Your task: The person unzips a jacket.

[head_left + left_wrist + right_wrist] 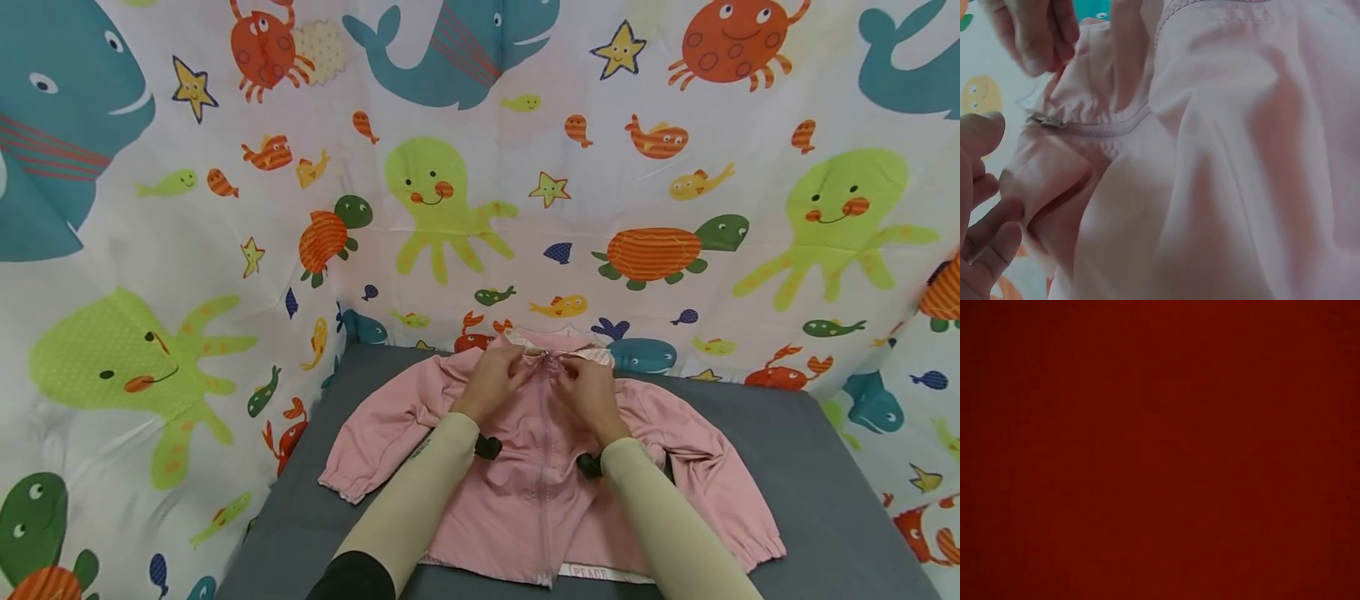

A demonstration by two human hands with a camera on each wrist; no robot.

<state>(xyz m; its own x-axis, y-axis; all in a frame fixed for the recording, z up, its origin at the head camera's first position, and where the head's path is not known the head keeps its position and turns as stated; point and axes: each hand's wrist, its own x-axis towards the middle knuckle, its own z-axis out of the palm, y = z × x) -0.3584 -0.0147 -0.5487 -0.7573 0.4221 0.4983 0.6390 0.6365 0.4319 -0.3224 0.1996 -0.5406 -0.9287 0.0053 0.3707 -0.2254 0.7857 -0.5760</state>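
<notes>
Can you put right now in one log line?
left hand: touching pink jacket; right hand: by collar, grip unclear; jacket: front up on table, sleeves spread; zipper: looks closed; right wrist view: plain dark red

The right wrist view is uniform dark red, its contents indistinguishable; in the left wrist view, left hand [988,244], right hand [1038,34] and pink jacket [1216,169] are cropped

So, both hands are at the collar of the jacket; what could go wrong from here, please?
The fabric fold near the zip slider might catch in it if the slider is pulled. The black wrist cameras sit over the pink jacket, so they could drag or wrinkle it.
</notes>
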